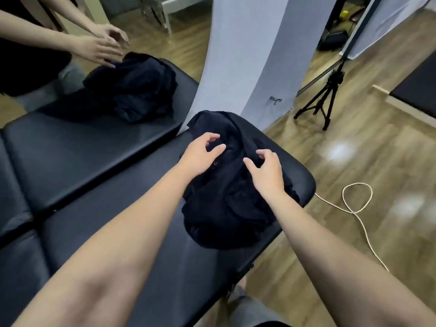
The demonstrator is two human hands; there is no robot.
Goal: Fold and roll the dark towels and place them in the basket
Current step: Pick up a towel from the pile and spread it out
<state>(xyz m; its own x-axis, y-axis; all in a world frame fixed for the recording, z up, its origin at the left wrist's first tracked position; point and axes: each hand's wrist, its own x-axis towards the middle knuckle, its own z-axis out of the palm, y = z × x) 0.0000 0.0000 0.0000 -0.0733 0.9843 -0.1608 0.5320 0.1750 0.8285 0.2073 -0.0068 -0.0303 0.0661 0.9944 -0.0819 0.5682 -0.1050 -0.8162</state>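
A crumpled heap of dark navy towels (pixel 226 197) lies at the right end of a black padded bench (pixel 132 232). My left hand (pixel 200 154) hovers over the heap's upper left, fingers loosely curved and spread, holding nothing. My right hand (pixel 266 171) is just over the heap's upper right, its fingers bent and its fingertips at the fabric; no cloth is visibly gripped. No basket is in view.
A mirror (pixel 70 161) behind the bench reflects the heap and both hands. A pale fabric backdrop (pixel 247 55) hangs beyond the bench end. On the wooden floor to the right stand a black tripod (pixel 323 97) and a looped white cord (pixel 356 197).
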